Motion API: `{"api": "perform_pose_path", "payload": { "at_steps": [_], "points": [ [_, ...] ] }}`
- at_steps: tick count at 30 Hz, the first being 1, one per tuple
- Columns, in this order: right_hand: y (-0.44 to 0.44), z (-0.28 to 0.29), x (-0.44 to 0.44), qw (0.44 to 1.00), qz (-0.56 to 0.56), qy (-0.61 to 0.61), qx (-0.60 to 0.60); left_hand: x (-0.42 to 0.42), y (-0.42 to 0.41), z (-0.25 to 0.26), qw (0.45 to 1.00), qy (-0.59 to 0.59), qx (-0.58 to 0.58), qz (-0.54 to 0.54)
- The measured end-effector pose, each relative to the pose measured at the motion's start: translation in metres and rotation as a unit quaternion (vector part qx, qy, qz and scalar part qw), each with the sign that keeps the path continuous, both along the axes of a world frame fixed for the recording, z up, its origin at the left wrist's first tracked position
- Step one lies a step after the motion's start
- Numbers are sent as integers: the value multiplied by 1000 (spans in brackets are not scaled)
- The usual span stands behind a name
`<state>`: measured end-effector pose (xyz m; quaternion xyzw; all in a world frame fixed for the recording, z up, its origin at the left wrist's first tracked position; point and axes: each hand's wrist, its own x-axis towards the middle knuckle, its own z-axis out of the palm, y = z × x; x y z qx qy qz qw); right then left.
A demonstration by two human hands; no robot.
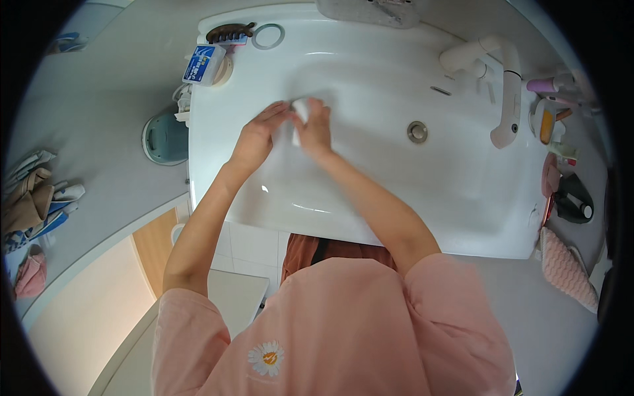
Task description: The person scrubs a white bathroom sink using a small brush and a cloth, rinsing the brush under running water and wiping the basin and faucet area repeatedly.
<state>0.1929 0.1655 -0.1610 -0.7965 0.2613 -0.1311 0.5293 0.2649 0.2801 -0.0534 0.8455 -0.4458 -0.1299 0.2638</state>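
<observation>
My right hand [317, 131] grips a white sponge-like block [300, 107], blurred and partly covered by the fingers. It is over the left part of a wide white washbasin [366, 188], close to the bowl's sloping side. Beside it is my left hand [255, 141], palm down, its fingertips pointing at the block. Whether those fingertips touch the block or only the basin is unclear. The round metal drain [417, 132] lies to the right of both hands, and a white tap [507, 109] bends over the basin's right end.
On the back left corner are a brown comb [230, 33], a grey ring [268, 36] and a clear box with a blue label [202, 64]. A teal bin [168, 136] stands left. Bottles, a pink brush [550, 175] and a pink cloth [567, 267] line the right side.
</observation>
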Motion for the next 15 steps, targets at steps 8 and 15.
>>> {"api": "perform_pose_path", "payload": {
  "at_steps": [8, 15],
  "points": [
    [1, 22, -71, 942, 306, -39, -135, -16, 21, 0, 990, 75, -30, 115],
    [-20, 15, -61, 895, 407, -28, -183, -21, 21, 4, 993, 39, -21, 109]
  ]
}}
